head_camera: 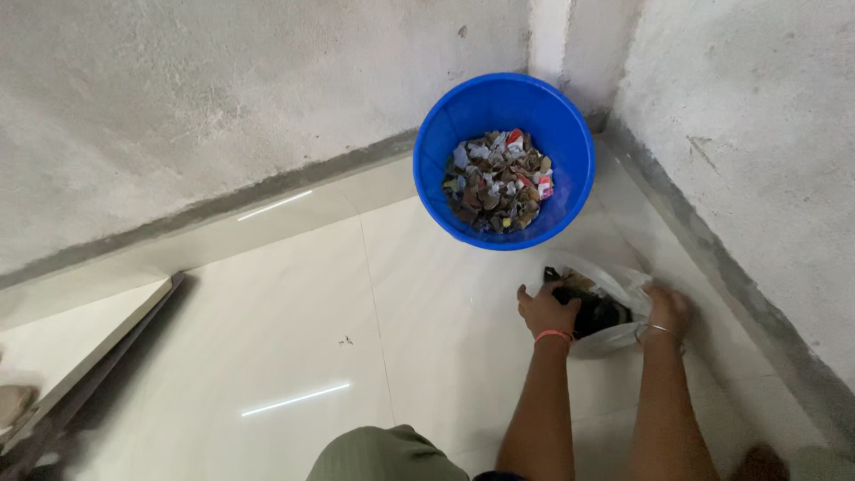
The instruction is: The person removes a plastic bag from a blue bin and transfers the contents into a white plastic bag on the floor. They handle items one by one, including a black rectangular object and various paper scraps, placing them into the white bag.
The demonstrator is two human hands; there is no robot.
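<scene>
Nearest the camera, a knee (385,454) in olive cloth shows at the bottom edge, with both forearms reaching away from it over the pale tiled floor (294,330). Both hands grip a bag (614,307) of white plastic that lies on the floor right of centre, just near of the bucket. Left hand (545,309), with an orange band at the wrist, clutches the bag's left rim, fingers curled over the edge. Right hand (668,307), with a thin metal bangle, holds the right rim, closed on the plastic. Between them the bag's mouth gapes, showing dark scraps (595,312) inside.

Farther off stands a blue bucket (445,142) in the corner, upright, its bottom covered with brown, white and red litter (499,183). Bag and bucket lie close but apart. Rough grey walls (223,98) meet behind the bucket and run down the right side. At the far left a pale slab (80,334) with a dark edge lies on the floor.
</scene>
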